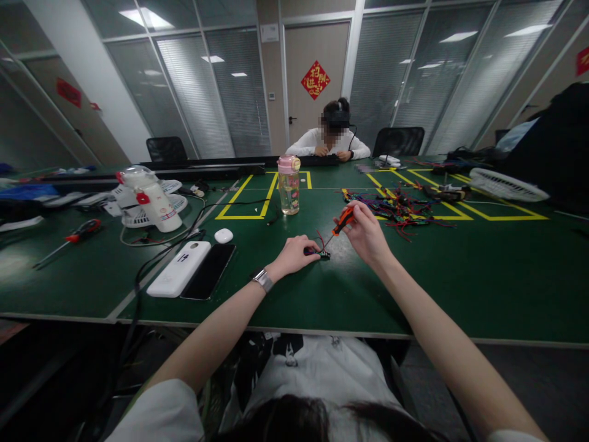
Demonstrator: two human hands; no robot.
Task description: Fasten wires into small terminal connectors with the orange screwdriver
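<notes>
My right hand [367,232] is closed round the orange and black handle of a screwdriver [343,220]. Its thin shaft slants down to the left, and the tip is at a small green terminal block with wires [324,253] on the green table. That block is pinched at its left end by the fingers of my left hand [297,254], which rests low on the table. A few thin red and dark wires rise from the block near the fingertips. Whether the tip sits in a screw is too small to tell.
Left of my hands lie a white power bank [180,269], a black phone [209,271] and a white case [224,236]. A bottle [289,187] stands ahead. Tangled wired parts [396,207] are at right. A red-handled screwdriver [83,231] lies far left. A person [331,138] sits opposite.
</notes>
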